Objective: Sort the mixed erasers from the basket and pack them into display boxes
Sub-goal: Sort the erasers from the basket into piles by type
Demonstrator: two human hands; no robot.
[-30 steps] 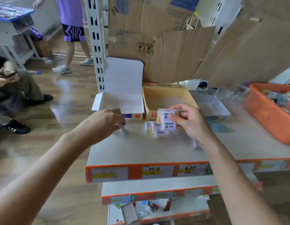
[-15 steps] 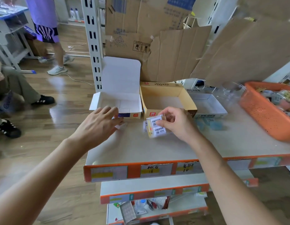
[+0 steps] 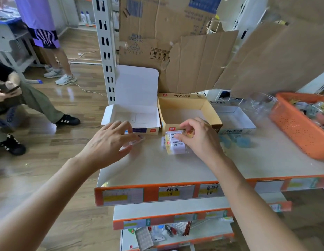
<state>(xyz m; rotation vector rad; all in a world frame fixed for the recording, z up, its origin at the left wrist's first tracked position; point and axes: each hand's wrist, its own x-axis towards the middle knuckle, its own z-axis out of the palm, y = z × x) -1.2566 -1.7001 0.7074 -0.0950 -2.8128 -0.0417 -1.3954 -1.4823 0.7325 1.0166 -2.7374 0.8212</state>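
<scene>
My right hand (image 3: 199, 140) pinches a stack of wrapped white and yellow 2B erasers (image 3: 174, 144) on the shelf top, just in front of the yellow display box (image 3: 214, 115). My left hand (image 3: 107, 142) hovers with spread fingers over a small wrapped eraser (image 3: 137, 139) lying before the white display box (image 3: 154, 117), whose lid stands up. A shallow white box (image 3: 248, 122) sits to the right of the yellow one. Blue erasers (image 3: 242, 141) lie in front of it. The orange basket (image 3: 295, 131) of mixed erasers stands at the far right.
Cardboard sheets (image 3: 199, 60) lean behind the boxes, and one flap (image 3: 277, 57) overhangs the right side. A white shelf post (image 3: 105, 42) rises at the back left. Two people (image 3: 45, 33) are on the wooden floor to the left. Lower shelves (image 3: 166, 230) hold small goods.
My right hand brought the eraser stack down from above the shelf onto its top. My left hand uncurled and spread its fingers over the small eraser.
</scene>
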